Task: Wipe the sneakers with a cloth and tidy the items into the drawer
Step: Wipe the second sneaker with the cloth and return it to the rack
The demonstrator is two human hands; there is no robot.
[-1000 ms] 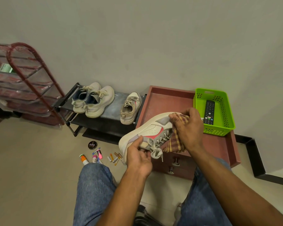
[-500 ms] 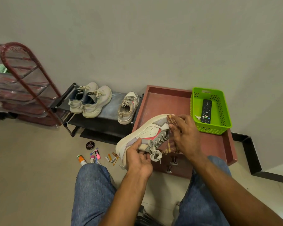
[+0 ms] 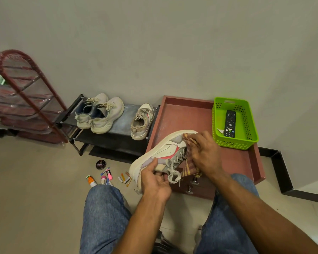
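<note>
A seated person in blue jeans holds a white sneaker (image 3: 162, 153) with a red side stripe on its side above the front edge of a low reddish-brown drawer cabinet (image 3: 187, 118), sole turned away from the camera. The left hand (image 3: 155, 182) grips the shoe at its heel end, thumb pressed on the grey side panel, while the right hand (image 3: 204, 153) clutches a checked brown-and-yellow cloth (image 3: 188, 168) against the tongue and laces, the cloth's loose end hanging beneath the palm. The shoe and both hands cover most of the cabinet's front; two metal drawer knobs (image 3: 192, 184) show just below the cloth. On the cabinet's tray-like top, at its far right corner, stands a green plastic basket (image 3: 250, 125) containing a black remote control (image 3: 230, 123) and a small key (image 3: 220, 131). To the left, a black shoe rack (image 3: 117, 123) against the wall carries a pair of cream sneakers (image 3: 99, 112) and a single matching white shoe (image 3: 142, 121). On the floor in front of the rack lie a round black polish tin (image 3: 100, 164), a small orange-capped bottle (image 3: 91, 181), markers (image 3: 106, 177) and several batteries (image 3: 125, 178), near the person's left knee. A red-framed rack (image 3: 31, 99) stands at far left.
</note>
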